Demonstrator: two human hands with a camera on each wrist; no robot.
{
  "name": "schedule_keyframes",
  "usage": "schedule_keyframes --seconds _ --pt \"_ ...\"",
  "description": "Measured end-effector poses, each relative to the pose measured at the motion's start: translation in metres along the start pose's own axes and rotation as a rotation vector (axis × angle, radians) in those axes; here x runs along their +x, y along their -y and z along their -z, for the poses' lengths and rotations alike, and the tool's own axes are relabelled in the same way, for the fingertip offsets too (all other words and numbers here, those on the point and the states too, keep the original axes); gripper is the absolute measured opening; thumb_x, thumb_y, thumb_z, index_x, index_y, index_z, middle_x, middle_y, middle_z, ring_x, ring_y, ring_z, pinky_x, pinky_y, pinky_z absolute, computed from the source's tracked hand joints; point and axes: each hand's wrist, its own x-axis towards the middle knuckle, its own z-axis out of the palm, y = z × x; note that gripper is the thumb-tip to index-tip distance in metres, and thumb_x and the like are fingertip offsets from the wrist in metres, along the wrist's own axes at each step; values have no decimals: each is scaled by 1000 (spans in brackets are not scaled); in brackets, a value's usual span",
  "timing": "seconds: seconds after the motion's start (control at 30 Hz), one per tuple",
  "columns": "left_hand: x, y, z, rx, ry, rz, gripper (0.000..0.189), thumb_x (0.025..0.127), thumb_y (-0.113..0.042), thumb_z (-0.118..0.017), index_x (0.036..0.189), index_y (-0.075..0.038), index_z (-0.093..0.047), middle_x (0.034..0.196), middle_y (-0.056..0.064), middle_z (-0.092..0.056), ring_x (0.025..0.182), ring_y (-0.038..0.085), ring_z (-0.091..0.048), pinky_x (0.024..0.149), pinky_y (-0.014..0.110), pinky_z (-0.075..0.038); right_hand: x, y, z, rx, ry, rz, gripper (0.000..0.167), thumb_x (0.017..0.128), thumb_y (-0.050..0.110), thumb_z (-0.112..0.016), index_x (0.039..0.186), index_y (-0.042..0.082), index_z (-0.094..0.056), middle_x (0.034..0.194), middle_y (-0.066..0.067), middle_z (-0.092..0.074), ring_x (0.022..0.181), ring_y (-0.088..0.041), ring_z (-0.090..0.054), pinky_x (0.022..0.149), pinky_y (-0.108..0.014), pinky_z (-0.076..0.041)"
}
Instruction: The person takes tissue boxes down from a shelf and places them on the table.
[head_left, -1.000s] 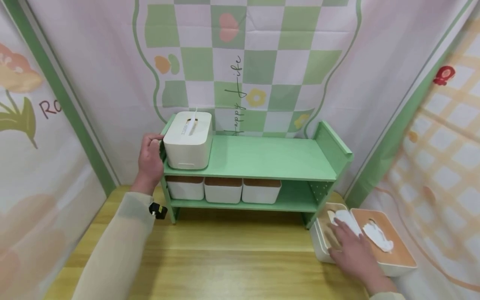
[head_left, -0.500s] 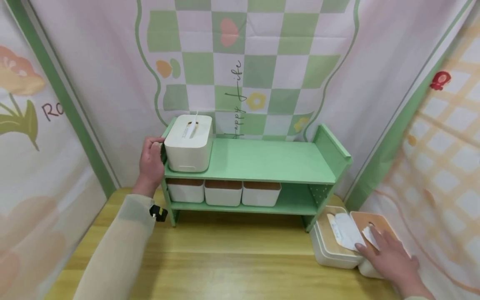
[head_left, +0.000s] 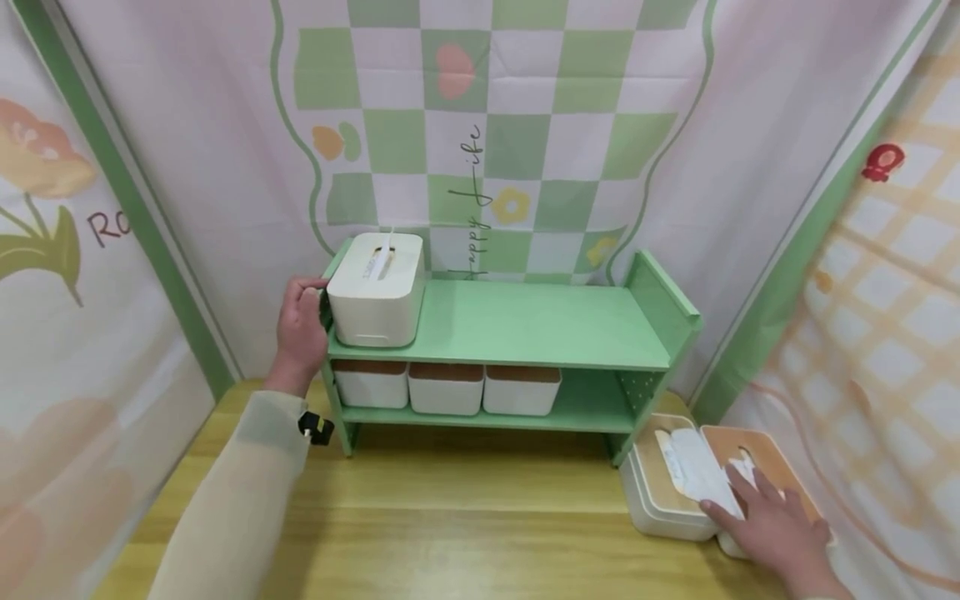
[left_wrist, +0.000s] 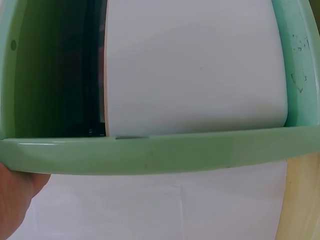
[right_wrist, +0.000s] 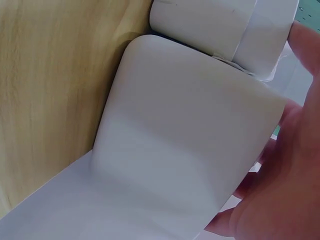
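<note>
At the left end of the two-tier green shelf [head_left: 540, 321], my left hand [head_left: 300, 329] grips the upright side panel, its fingers curled around the edge. In the left wrist view only part of that hand [left_wrist: 15, 197] shows, under the panel [left_wrist: 175, 154]. Beside it, a white tissue box [head_left: 378, 304] with a tissue sticking out stands on the top tier. My right hand [head_left: 776, 521] lies over a tissue box [head_left: 761, 442] with an orange-brown lid, fingers spread near its tissue. The right wrist view shows the white wall [right_wrist: 185, 125] of this box.
Touching that box on its left is a tissue box [head_left: 652, 483] with a light wood lid and tissue lying across it. Three white boxes [head_left: 446, 390] with brown tops sit on the lower tier. Everything stands on a wood-grain table [head_left: 450, 533], with printed curtains [head_left: 600, 217] around.
My right hand has moved right, from over the light-lidded tissue box to the orange-brown-lidded one, then slightly back left. My left hand keeps its grip on the shelf.
</note>
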Motion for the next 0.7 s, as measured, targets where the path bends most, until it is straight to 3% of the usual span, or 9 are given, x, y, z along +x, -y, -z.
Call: schedule_keyframes --seconds 0.7 --pt "0 -3 6 45 3 59 45 105 -39 -20 130 -11 -45 143 13 -44 137 31 -34 108 57 -25 -9 18 7 7 10 -3 91 95 69 -42 157 5 -23 153 -37 -13 123 -73 -8 78 -89 -4"
